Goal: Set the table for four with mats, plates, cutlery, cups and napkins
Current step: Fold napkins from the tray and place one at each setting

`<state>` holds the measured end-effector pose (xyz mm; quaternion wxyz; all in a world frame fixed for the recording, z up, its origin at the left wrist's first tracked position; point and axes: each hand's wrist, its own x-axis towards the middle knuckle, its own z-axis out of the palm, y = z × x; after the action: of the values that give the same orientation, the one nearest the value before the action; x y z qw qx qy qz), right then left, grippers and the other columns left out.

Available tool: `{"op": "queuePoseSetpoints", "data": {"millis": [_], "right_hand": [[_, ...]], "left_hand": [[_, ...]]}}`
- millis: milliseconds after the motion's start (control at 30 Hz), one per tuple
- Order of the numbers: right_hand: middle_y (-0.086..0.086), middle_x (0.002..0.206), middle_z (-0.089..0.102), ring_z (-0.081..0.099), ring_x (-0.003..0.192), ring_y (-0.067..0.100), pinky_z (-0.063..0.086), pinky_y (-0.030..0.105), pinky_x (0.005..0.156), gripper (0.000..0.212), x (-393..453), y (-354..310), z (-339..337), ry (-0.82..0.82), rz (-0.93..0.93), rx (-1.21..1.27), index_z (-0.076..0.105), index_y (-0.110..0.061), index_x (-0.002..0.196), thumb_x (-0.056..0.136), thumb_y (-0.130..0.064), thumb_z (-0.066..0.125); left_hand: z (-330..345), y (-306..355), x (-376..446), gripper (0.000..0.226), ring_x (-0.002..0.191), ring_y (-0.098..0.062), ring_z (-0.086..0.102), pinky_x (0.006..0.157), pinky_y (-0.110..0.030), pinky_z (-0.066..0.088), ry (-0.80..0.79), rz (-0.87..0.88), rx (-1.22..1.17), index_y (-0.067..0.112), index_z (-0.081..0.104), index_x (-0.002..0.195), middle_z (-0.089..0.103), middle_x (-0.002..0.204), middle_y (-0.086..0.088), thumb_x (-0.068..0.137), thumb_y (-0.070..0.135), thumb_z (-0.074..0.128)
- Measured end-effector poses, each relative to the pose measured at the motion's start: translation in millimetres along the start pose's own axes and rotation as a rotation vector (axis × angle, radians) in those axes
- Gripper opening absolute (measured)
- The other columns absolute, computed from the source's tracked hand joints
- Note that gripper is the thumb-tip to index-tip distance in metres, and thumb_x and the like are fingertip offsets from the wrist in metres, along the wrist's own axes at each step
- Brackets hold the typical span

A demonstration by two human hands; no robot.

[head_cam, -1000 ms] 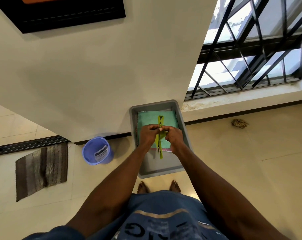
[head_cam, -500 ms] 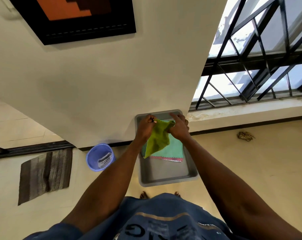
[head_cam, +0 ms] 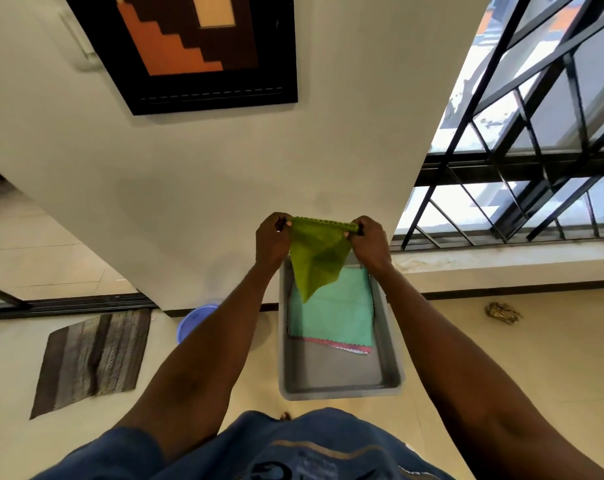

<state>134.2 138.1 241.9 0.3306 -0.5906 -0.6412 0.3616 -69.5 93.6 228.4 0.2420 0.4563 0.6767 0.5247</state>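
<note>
A green napkin (head_cam: 316, 256) hangs in the air as a downward-pointing triangle, stretched by its top edge. My left hand (head_cam: 272, 240) pinches its left corner and my right hand (head_cam: 370, 242) pinches its right corner. Below it a grey tray (head_cam: 338, 379) sits on the floor against the wall. Inside the tray lies a stack of folded napkins, a teal one (head_cam: 331, 313) on top with pink and white edges showing beneath.
A cream wall with a framed orange-and-brown picture (head_cam: 196, 50) rises straight ahead. A barred window (head_cam: 522, 150) is at the right. A blue bucket (head_cam: 193, 322) and a striped brown doormat (head_cam: 92, 356) are on the floor at the left; a crumpled scrap (head_cam: 501, 312) lies at the right.
Both hands have lifted the green napkin up out of the tray and pulled it apart, so it hangs spread between them. My view has tilted up the wall.
</note>
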Motion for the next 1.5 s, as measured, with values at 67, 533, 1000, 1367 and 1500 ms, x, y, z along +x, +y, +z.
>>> {"op": "queuePoseSetpoints", "data": {"millis": [67, 533, 1000, 1367, 1500], "right_hand": [[0.002, 0.078, 0.059, 0.052, 0.073, 0.019, 0.036, 0.024, 0.055, 0.009, 6.9, -8.4, -2.3, 0.052, -0.013, 0.059, 0.059, -0.012, 0.088, 0.084, -0.010, 0.067], [0.000, 0.083, 0.067, 0.057, 0.080, 0.013, 0.044, 0.033, 0.076, 0.039, 11.6, -44.8, -33.9, 0.078, 0.012, 0.391, 0.070, -0.020, 0.069, 0.081, 0.007, 0.045], [0.009, 0.103, 0.073, 0.063, 0.108, 0.032, 0.052, 0.048, 0.095, 0.031, 58.6, -112.0, -91.8, 0.018, -0.175, 0.526, 0.079, -0.022, 0.079, 0.073, -0.001, 0.058], [0.011, 0.143, 0.049, 0.059, 0.119, 0.030, 0.052, 0.050, 0.092, 0.100, 59.9, -141.9, -92.2, -0.370, -0.108, 0.840, 0.021, -0.035, 0.152, 0.075, -0.009, 0.079], [0.020, 0.144, 0.043, 0.061, 0.112, 0.032, 0.056, 0.044, 0.084, 0.092, 46.4, -130.9, -63.0, -0.354, 0.012, 0.908, 0.016, -0.015, 0.155, 0.081, 0.002, 0.068]], "left_hand": [[-0.8, 7.3, 6.8, 0.014, 0.085, -0.014, 0.060, 0.073, -0.015, 0.043, 0.027, -0.024, 0.002, 0.004, 0.068, 0.100, 0.069, 0.095, -0.007, 0.094, 0.005, 0.055], [2.4, 62.3, 22.6, 0.032, 0.062, -0.006, 0.048, 0.063, -0.027, 0.042, 0.000, 0.113, -0.138, 0.019, 0.058, 0.086, 0.057, 0.071, 0.010, 0.089, -0.009, 0.044], [-32.1, 174.4, 78.6, 0.038, 0.088, -0.001, 0.062, 0.080, -0.019, 0.050, -0.204, 0.194, -0.209, 0.010, 0.072, 0.094, 0.070, 0.100, -0.005, 0.085, -0.017, 0.047], [-44.8, 230.9, 103.9, 0.049, 0.105, -0.022, 0.065, 0.085, -0.032, 0.057, -0.459, 0.160, -0.542, 0.008, 0.061, 0.126, 0.060, 0.128, -0.010, 0.085, -0.018, 0.048], [-47.2, 219.7, 107.1, 0.050, 0.101, -0.026, 0.063, 0.080, -0.034, 0.058, -0.437, 0.078, -0.496, 0.009, 0.062, 0.128, 0.063, 0.121, -0.008, 0.086, -0.015, 0.048]]}}
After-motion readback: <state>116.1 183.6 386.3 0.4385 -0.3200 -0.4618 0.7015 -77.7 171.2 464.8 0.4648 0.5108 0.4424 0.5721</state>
